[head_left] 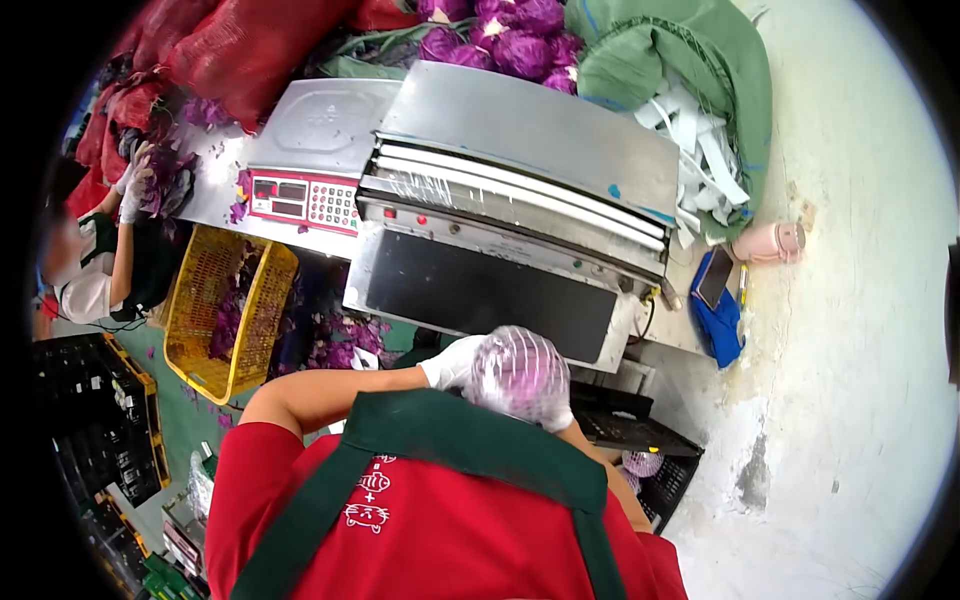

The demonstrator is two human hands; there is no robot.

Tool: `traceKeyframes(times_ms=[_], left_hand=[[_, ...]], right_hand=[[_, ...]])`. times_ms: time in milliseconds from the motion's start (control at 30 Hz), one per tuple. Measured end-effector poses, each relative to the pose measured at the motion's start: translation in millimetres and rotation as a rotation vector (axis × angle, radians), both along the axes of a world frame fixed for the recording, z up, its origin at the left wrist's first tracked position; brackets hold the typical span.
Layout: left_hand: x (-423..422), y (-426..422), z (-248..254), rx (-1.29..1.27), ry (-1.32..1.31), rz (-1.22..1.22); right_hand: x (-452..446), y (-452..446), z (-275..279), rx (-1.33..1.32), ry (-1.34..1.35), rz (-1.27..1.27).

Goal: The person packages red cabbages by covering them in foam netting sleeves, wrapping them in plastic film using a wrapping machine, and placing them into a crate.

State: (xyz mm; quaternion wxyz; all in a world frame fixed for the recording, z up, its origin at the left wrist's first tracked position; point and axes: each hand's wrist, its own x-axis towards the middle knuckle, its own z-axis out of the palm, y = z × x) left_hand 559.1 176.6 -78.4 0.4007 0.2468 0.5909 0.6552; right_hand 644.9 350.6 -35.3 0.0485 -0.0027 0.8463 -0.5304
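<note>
A purple cabbage point(518, 372) in clear film with white stripes is held close to my chest, in front of the wrapping machine point(520, 140). My left hand point(452, 362), in a white glove, presses on the cabbage's left side. Around its lower right side curls my right hand point(561, 418), gloved too and mostly hidden behind the cabbage. Just beyond the cabbage lies the machine's dark plate point(490, 292).
A scale point(305, 205) adjoins the machine. Behind are loose purple cabbages point(520, 50) and a green sack point(690, 60). A yellow basket point(265, 330) stands left, near a co-worker's gloved hand point(133, 195). A black crate point(670, 480) holds wrapped cabbage at right.
</note>
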Motion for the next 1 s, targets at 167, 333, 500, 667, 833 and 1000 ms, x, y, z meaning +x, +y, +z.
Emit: traceKeyframes(times_ms=[167,333,500,667,833,1000], left_hand=[[-55.4,1.6,156.2,-0.294,0.964,0.367],[-99.2,-26.1,213.2,0.289,1.095,0.116],[-94.6,-47.0,225.0,0.134,-0.187,-0.475],[-90.8,-37.2,199.8,-0.027,-0.723,-0.342],[-37.7,36.3,173.7,-0.165,-0.323,0.094],[23.9,82.7,161.7,-0.142,-0.262,-0.157]], right_hand=[[-57.0,-29.1,138.5,-0.938,-0.392,-0.083],[-58.8,-70.3,131.3,-0.762,-0.288,0.341],[-41.6,-106.3,123.4,-0.854,-0.322,0.024],[14.9,-77.6,163.3,-1.201,-0.293,-0.233],[52.2,-77.4,130.5,-1.124,0.198,-0.387],[152.0,-16.9,122.1,-1.529,0.343,-0.612]])
